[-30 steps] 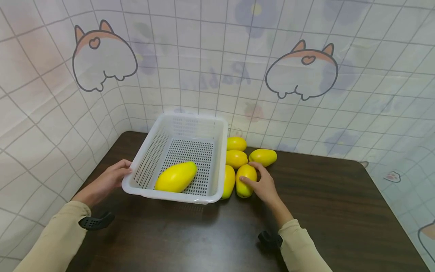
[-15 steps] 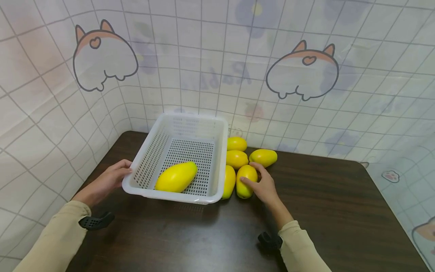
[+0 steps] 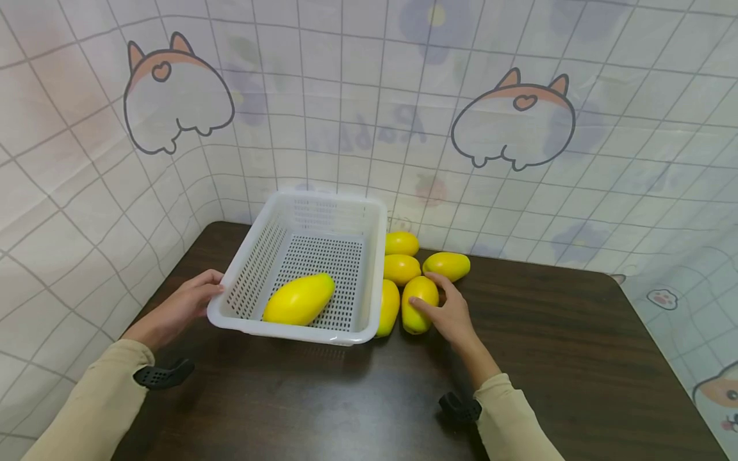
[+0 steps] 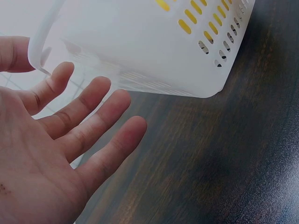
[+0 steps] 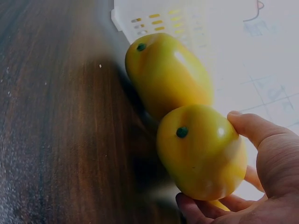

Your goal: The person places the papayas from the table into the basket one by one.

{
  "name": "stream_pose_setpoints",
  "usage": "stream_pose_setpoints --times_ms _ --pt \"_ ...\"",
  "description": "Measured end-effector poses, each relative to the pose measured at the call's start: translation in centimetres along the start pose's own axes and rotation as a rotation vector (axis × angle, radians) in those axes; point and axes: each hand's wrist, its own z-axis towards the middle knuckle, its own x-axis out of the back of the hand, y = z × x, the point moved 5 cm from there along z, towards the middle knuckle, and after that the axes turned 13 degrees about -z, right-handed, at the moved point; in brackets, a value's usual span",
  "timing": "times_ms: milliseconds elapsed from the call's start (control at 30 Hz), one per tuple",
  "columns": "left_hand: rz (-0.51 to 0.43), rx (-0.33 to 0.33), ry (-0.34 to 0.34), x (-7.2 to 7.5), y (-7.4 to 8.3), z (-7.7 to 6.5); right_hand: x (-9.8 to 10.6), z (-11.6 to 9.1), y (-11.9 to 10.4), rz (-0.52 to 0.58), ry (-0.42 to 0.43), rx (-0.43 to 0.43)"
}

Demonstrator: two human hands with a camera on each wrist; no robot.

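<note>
A white perforated plastic basket [image 3: 369, 323] stands on the left of the table, with one yellow mango [image 3: 298, 299] lying inside near its front. My left hand [image 3: 195, 302] pinches the basket's left rim between thumb and index finger; in the left wrist view its other fingers [image 4: 112, 144] stretch out below the rim. To the right of the basket, my right hand [image 3: 452, 314] grips a yellow mango [image 3: 419, 307], thumb on one side and fingers around the other. Another mango [image 5: 168, 74] lies between the gripped one and the basket wall.
Behind the gripped mango are a mango [image 3: 401, 269] and another mango [image 3: 401, 243] against the basket's right side. One more mango [image 3: 446, 266] lies to their right by the wall. A patterned cloth [image 3: 346, 96] hangs behind the dark wooden table [image 3: 553, 358].
The gripped mango has shifted very slightly up and to the right with my right hand. My left hand and the basket have stayed put.
</note>
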Motion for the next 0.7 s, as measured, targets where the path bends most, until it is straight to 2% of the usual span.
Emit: stream_pose_setpoints --times_ms 467,700 --pt "0.002 0.001 -0.009 -0.1 0.3 -0.2 1.0 -0.5 -1.3 0.015 0.008 0.012" --pt "0.008 -0.019 -0.006 -0.1 0.3 -0.2 1.4 -0.8 -2.1 0.037 0.010 0.024"
